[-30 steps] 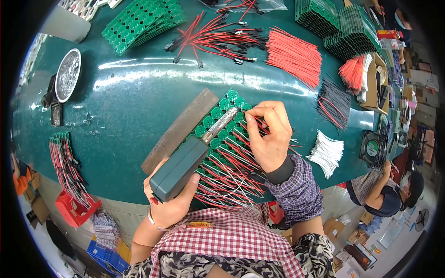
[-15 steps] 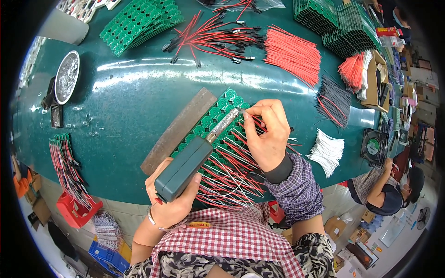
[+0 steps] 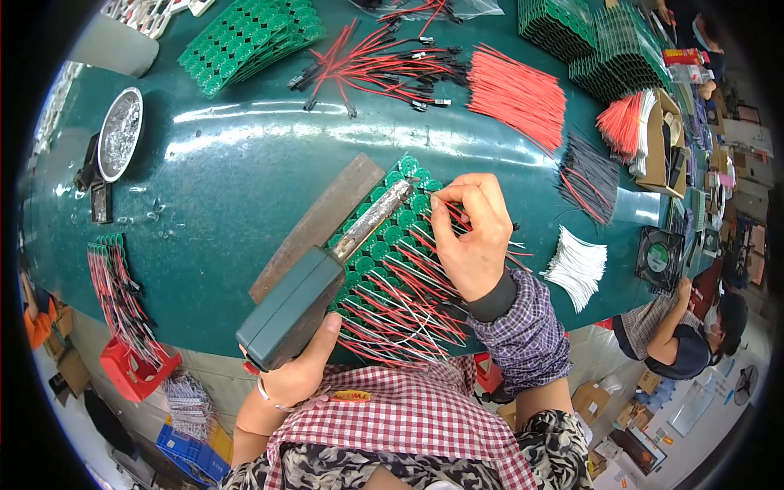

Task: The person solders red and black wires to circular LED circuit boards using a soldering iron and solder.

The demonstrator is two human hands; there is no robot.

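My left hand (image 3: 304, 369) is closed around the dark green body of a soldering iron (image 3: 294, 306). Its thick, crusted metal tip points up and right over a panel of round green circuit boards (image 3: 364, 263). My right hand (image 3: 480, 241) is closed in a pinch on a thin wire at the panel's upper right edge, just right of the tip; the wire's colour is hard to make out. Many red, white and black wires (image 3: 400, 327) fan from the panel toward my apron. Along the panel's left side lies a flat grey-brown bar (image 3: 318, 227).
Bundles of red wires (image 3: 516, 98), black wires (image 3: 590, 180) and white wires (image 3: 576, 269) lie to the right. Connector leads (image 3: 384, 69) and stacked board panels (image 3: 249, 41) are at the back. A round metal dish (image 3: 120, 135) stands left; a small fan (image 3: 659, 255) sits right.
The soldering iron has moved down and left with my left hand, and its tip has drawn away from my right fingertips. My right hand has barely moved.
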